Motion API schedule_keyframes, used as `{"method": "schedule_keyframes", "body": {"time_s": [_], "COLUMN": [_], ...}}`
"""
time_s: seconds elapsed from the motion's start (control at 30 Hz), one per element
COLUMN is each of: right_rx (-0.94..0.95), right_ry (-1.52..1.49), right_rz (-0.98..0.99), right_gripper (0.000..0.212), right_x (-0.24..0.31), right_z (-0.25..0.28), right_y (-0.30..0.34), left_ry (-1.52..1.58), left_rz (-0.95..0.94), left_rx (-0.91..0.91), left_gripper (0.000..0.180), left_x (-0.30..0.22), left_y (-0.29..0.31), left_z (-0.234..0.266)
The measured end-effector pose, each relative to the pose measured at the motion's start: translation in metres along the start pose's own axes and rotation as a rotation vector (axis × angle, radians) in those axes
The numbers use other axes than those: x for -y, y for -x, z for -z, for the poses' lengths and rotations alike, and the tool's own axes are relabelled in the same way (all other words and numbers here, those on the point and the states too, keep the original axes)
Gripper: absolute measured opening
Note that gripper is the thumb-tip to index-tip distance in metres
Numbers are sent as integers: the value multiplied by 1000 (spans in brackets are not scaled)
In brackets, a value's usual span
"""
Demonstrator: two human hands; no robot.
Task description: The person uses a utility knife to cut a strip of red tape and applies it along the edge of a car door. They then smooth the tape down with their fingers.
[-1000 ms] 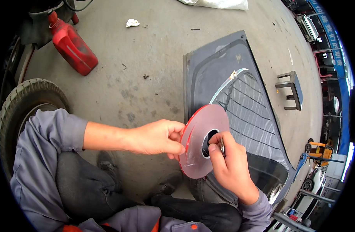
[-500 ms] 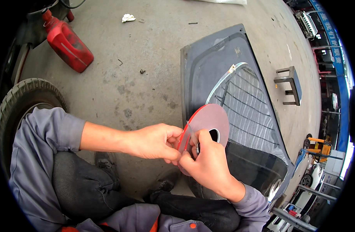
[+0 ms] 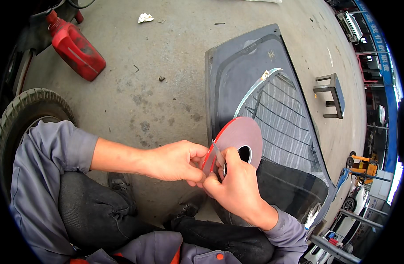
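A roll of double-sided tape, with a red edge and grey-brown face, is held upright between my hands. My left hand is closed, thumb and fingers pinching the red edge on its near left side. My right hand is closed in front of the roll's face, beside the dark hole of its core. A thin, pointed grey blade sticks up from my right fingers next to the red edge; its handle is mostly hidden. The fingertips of both hands nearly meet at the edge, and what lies between them is hard to make out.
Beyond the roll lies a dark grey vehicle panel with a window. A red jug and a tyre are at left. A small stool stands at right, with vehicles farther off.
The roll has shifted very slightly to the right and turned a little. Both hands keep almost the same place and grip.
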State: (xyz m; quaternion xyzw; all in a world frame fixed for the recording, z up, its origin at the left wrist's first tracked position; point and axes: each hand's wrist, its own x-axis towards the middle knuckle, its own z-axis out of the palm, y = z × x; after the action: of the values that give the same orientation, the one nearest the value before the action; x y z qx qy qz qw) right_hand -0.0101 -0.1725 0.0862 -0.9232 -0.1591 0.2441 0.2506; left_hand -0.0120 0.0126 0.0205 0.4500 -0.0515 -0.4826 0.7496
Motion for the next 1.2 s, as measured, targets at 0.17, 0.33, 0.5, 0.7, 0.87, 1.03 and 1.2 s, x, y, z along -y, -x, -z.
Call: {"method": "schedule_keyframes", "body": {"time_s": [0.17, 0.33, 0.5, 0.7, 0.87, 1.03, 1.2], "right_rx": [-44, -81, -43, -38, 13, 73, 88], "right_ry": [35, 55, 61, -176, -145, -37, -70], "right_rz": [50, 84, 53, 18, 6, -12, 0], "right_gripper": [29, 27, 26, 18, 18, 14, 13], "right_x": [-1, -3, -5, -10, -16, -20, -14], "right_z": [-3, -7, -7, 16, 31, 11, 2], "right_y": [1, 1, 0, 3, 12, 18, 15], "left_ry": [-53, -74, 4, 81, 68, 46, 26], "left_rz": [11, 13, 8, 83, 193, 206, 192], "left_rx": [-14, -33, -14, -12, -82, -108, -106], "left_gripper": [30, 29, 26, 28, 27, 27, 26], "left_x": [0, 2, 9, 22, 20, 20, 22], "left_y": [0, 1, -2, -8, -8, -11, -11], "left_z": [1, 1, 1, 3, 4, 2, 3]}}
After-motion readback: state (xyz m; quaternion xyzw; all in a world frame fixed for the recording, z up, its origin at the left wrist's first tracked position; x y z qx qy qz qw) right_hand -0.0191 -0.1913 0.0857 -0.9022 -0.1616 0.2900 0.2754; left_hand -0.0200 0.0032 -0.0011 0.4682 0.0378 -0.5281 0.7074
